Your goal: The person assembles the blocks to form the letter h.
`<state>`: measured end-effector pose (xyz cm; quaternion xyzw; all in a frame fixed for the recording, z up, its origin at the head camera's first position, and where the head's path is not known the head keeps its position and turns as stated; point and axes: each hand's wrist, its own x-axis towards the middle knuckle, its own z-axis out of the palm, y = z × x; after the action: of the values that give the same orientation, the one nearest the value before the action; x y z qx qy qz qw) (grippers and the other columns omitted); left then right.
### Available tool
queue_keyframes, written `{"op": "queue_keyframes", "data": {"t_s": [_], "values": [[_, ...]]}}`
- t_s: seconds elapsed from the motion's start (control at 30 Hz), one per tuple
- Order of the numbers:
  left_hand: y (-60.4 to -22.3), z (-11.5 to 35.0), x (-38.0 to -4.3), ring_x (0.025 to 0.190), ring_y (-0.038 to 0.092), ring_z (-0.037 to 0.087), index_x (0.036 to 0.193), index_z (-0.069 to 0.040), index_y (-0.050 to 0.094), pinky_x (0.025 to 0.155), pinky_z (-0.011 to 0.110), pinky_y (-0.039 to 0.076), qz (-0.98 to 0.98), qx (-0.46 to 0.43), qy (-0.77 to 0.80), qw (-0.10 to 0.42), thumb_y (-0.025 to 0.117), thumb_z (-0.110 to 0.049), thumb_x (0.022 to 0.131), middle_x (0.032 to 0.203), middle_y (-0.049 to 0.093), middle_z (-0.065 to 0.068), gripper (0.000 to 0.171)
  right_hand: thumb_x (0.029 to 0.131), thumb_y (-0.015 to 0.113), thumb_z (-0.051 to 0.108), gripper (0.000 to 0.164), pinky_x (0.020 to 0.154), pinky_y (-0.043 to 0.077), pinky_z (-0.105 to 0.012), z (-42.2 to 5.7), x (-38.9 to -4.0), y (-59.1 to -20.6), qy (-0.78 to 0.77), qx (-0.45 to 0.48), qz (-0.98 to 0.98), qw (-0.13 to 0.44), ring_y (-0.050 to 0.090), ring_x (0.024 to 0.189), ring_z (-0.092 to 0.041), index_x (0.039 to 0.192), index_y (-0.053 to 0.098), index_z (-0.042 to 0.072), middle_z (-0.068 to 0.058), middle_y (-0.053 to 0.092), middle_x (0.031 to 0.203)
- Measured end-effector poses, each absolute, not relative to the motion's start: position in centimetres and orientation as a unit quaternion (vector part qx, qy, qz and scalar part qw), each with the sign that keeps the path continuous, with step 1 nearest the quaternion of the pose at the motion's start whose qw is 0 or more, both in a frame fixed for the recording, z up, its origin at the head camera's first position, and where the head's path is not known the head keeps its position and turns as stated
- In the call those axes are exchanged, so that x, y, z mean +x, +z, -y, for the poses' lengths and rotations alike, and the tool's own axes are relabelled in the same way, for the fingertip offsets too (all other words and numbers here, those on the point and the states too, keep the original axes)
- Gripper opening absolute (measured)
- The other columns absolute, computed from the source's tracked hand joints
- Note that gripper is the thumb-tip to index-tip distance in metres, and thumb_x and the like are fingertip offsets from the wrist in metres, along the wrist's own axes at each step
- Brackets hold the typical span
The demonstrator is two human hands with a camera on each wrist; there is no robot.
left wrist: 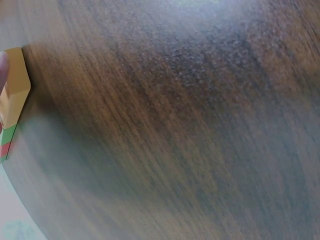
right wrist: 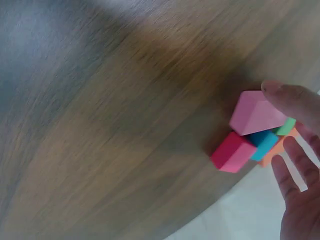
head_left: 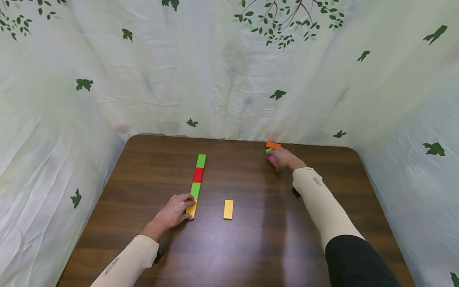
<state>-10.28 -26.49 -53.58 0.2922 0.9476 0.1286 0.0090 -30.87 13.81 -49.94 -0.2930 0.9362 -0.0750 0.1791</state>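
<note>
Toward the left of the table, a line of flat blocks runs away from me: a yellow block (head_left: pixel 191 209), a green block (head_left: pixel 195 190), a red block (head_left: pixel 198 175) and another green block (head_left: pixel 201 160). My left hand (head_left: pixel 174 211) holds the yellow one, thumb at its near end and fingers at its far end. At the far edge, my right hand (head_left: pixel 285 158) pinches a pink block (right wrist: pixel 257 114), thumb against its corner; the index fingertip is hidden. Around it lie a crimson block (right wrist: pixel 233 152), a blue block (right wrist: pixel 263 143), a green block (right wrist: pixel 286 127) and an orange block (head_left: pixel 273 144).
A single yellow block (head_left: pixel 228 209) lies on the brown wooden table (head_left: pixel 247 255), right of the line. A white curtain (head_left: pixel 215 79) with a leaf print hangs along the table's far edge and both sides.
</note>
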Motion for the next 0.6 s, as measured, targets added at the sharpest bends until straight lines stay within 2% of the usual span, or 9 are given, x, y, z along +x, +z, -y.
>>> {"op": "queue_keyframes", "data": {"t_s": [0.2, 0.6], "values": [[-53.8, 26.7, -10.4, 0.096, 0.059, 0.028, 0.103, 0.004, 0.072, 0.083, 0.044, 0.044, -0.944, 0.305, 0.128, -0.001, 0.086, -0.024, 0.069, 0.104, 0.060, 0.010, 0.046, 0.084, 0.063, 0.002, 0.045, 0.102, 0.037, -0.052, -14.5, -31.3, -51.0, -0.060, -0.289, -0.940, 0.173, 0.044, 0.123, -0.043, 0.129, 0.053, -0.001, -0.024, 0.044, 0.137], [-54.0, 27.0, -10.4, 0.097, 0.059, 0.027, 0.103, 0.004, 0.072, 0.084, 0.044, 0.045, -0.943, 0.307, 0.131, -0.007, 0.086, -0.024, 0.069, 0.104, 0.061, 0.010, 0.047, 0.083, 0.066, -0.002, 0.038, 0.094, 0.043, -0.049, -14.2, -31.7, -51.5, -0.051, -0.312, -0.936, 0.155, 0.051, 0.104, -0.038, 0.119, 0.055, -0.004, -0.019, 0.049, 0.119]]}}
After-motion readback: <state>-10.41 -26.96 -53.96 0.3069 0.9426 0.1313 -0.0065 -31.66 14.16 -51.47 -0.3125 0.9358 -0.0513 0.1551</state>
